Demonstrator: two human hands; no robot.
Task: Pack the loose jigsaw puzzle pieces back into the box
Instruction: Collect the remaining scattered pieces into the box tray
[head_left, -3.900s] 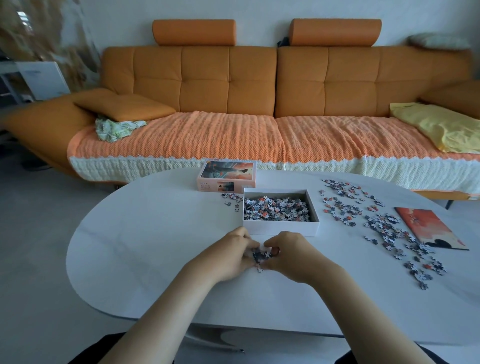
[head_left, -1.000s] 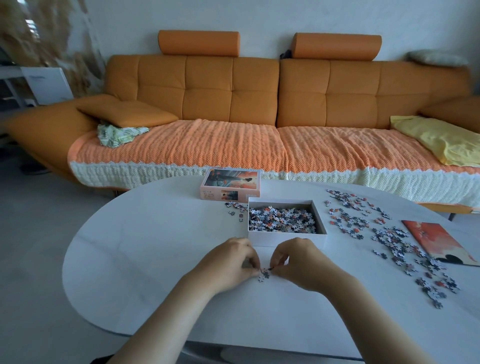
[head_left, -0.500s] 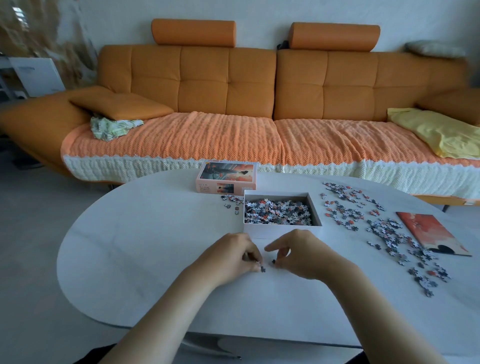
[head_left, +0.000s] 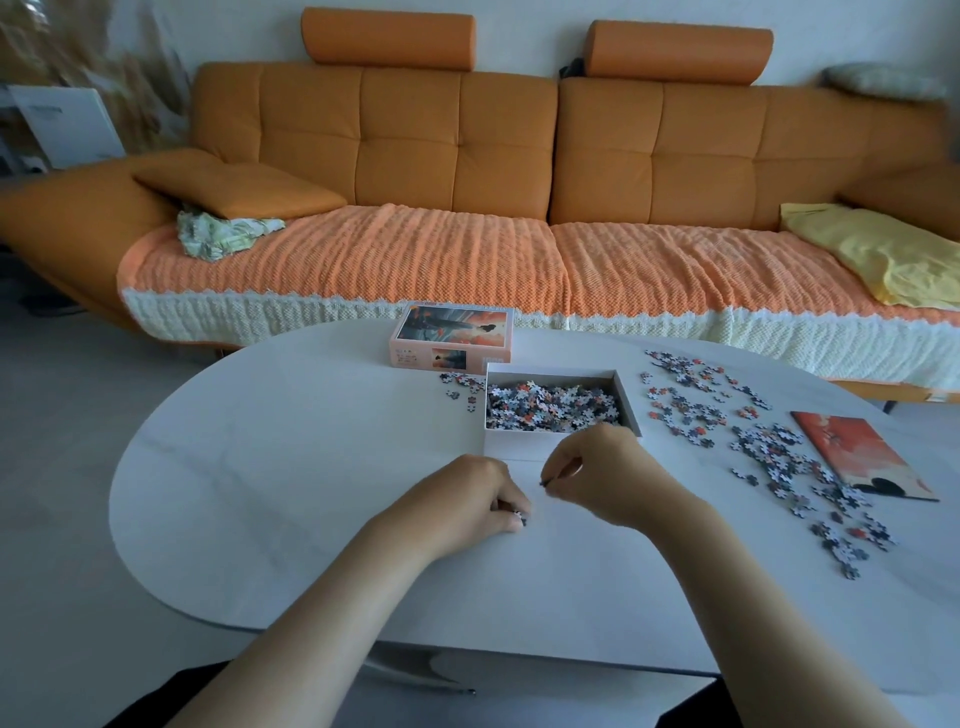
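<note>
A white open box stands mid-table, half full of jigsaw pieces. My left hand rests on the table in front of the box, its fingertips pinched on a small puzzle piece. My right hand hovers just before the box's near wall, thumb and forefinger pinched on another dark piece. Many loose pieces lie scattered to the right of the box. A few more loose pieces lie at its left rear corner.
The box lid with the picture lies behind the box. An orange picture card lies at the right. The white oval table ends close to my body. An orange sofa stands behind the table.
My right hand has lifted off the table toward the box with a piece pinched. Earlier both hands gathered a small cluster of pieces in front of the box; that cluster is now gone.
</note>
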